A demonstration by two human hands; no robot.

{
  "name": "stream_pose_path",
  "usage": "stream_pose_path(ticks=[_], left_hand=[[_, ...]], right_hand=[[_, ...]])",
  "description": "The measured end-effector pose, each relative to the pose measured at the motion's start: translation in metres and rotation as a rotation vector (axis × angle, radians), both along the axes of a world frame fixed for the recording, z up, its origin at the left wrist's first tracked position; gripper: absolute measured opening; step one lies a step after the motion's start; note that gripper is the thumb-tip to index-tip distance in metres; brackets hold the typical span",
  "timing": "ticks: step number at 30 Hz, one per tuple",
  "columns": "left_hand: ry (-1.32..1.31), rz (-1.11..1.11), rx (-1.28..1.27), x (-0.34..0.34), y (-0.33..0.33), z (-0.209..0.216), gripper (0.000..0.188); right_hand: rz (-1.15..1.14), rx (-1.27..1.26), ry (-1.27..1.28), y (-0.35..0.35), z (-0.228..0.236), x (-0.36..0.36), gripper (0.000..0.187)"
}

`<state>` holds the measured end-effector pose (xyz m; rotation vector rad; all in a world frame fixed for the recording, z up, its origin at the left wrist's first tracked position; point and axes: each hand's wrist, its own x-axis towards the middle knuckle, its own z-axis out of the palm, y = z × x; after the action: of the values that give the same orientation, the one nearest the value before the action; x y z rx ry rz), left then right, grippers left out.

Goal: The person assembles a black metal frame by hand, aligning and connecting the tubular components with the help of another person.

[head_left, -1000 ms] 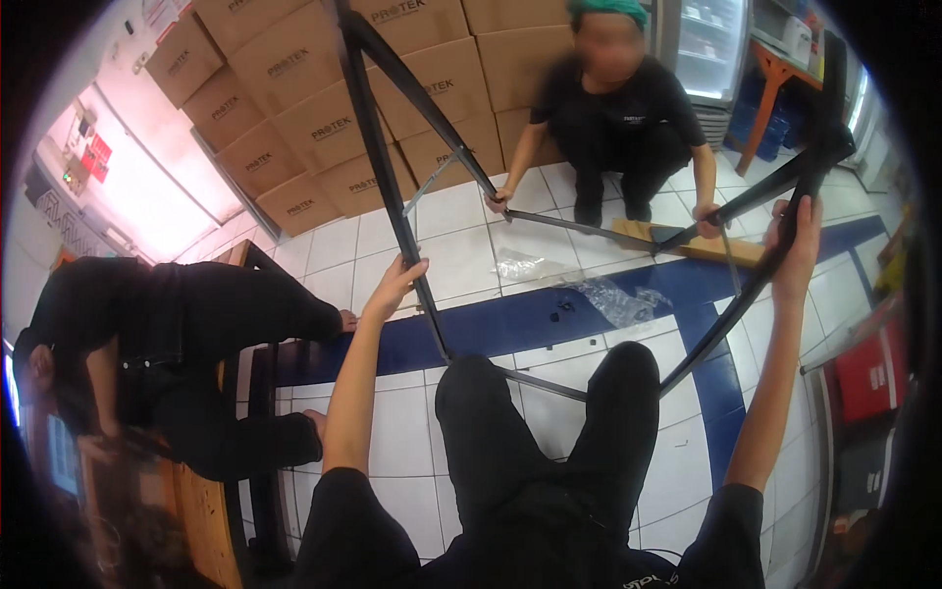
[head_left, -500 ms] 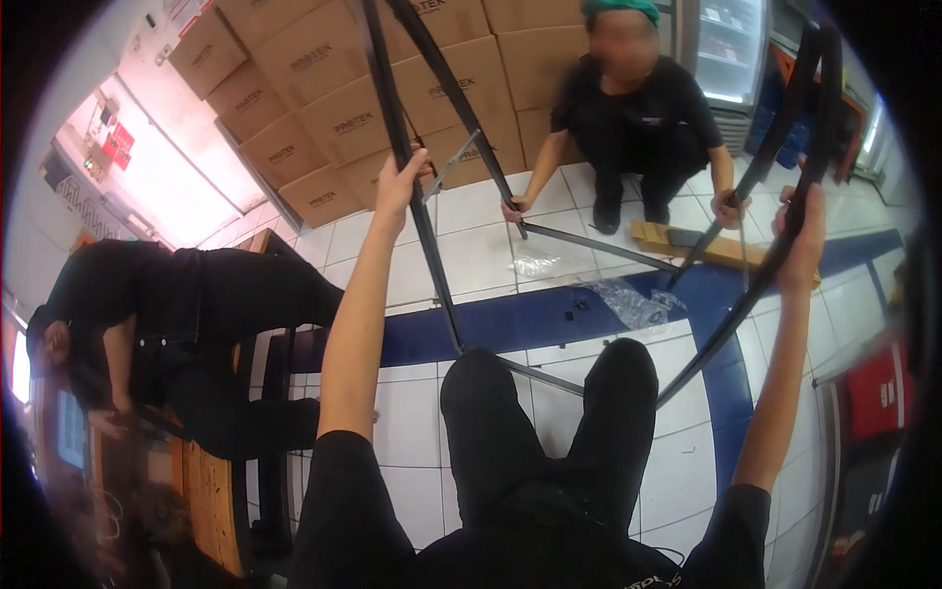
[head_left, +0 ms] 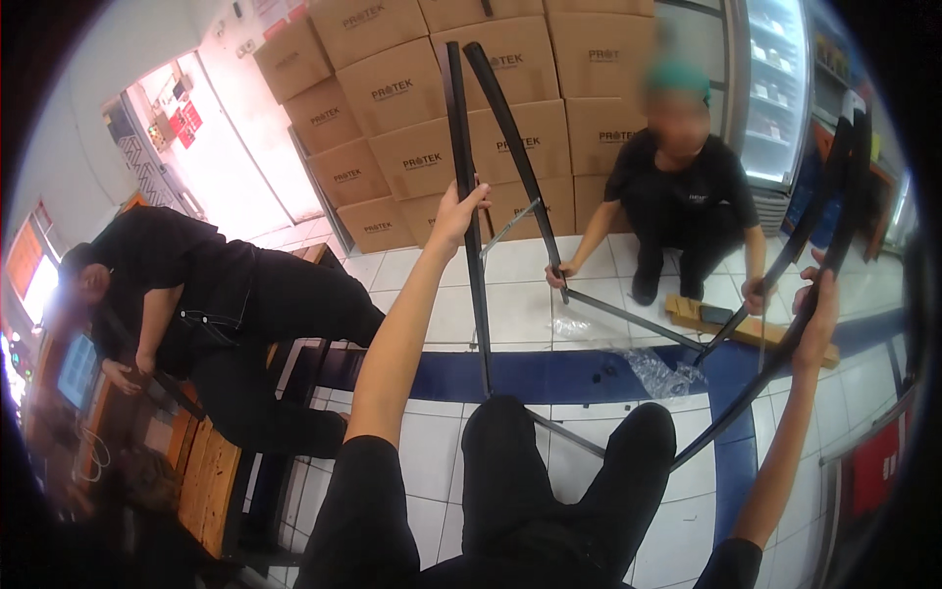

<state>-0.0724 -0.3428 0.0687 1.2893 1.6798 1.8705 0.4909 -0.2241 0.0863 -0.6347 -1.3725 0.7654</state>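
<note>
A large black metal frame (head_left: 478, 304) stands in front of my knees, its paired posts leaning together toward the top on each side. My left hand (head_left: 461, 211) is closed round the near left post, fingertips showing past it. On the near right post my right hand (head_left: 816, 314) is closed as well, partly hidden by the bar. A thin silver brace (head_left: 512, 226) links the two left posts. Low down, a far crossbar (head_left: 633, 319) joins the sides. A crouching co-worker (head_left: 682, 187) opposite grips the frame's far posts, one in each hand.
Stacked cardboard boxes (head_left: 422, 157) line the back wall. Clear plastic wrap (head_left: 662, 375) and a long cardboard piece (head_left: 731, 319) lie on the tiled floor. At left another person (head_left: 235, 294) bends over beside a wooden bench (head_left: 206, 481). A glass-door fridge (head_left: 770, 93) stands at back right.
My view has tilted up and turned left, so the scene sits lower and further right. Both my hands keep their hold, and the co-worker still grips the far posts.
</note>
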Motion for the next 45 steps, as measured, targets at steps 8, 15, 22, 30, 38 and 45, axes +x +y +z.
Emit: stream_pose_path(ticks=[8, 15, 22, 30, 38, 45], left_hand=[[0.134, 0.163, 0.084, 0.015, 0.019, 0.062, 0.058], [0.216, 0.19, 0.125, -0.005, 0.037, 0.089, 0.064], [0.276, 0.226, -0.105, -0.036, 0.05, 0.085, 0.069], [0.266, 0.105, -0.226, -0.008, 0.04, 0.082, 0.068], [0.3, 0.019, -0.309, -0.023, 0.027, 0.031, 0.06], [0.471, 0.063, -0.342, -0.035, 0.014, 0.012, 0.066]], right_hand=[[-0.239, 0.033, -0.036, 0.004, 0.018, 0.004, 0.054], [-0.1, -0.027, -0.036, 0.015, 0.03, -0.001, 0.053], [-0.017, 0.02, -0.026, 0.02, 0.024, -0.005, 0.05], [-0.161, 0.068, -0.17, -0.001, 0.012, 0.011, 0.057], [-0.297, 0.051, -0.287, -0.019, -0.028, 0.024, 0.074], [-0.301, 0.036, -0.305, -0.023, -0.023, 0.027, 0.069]])
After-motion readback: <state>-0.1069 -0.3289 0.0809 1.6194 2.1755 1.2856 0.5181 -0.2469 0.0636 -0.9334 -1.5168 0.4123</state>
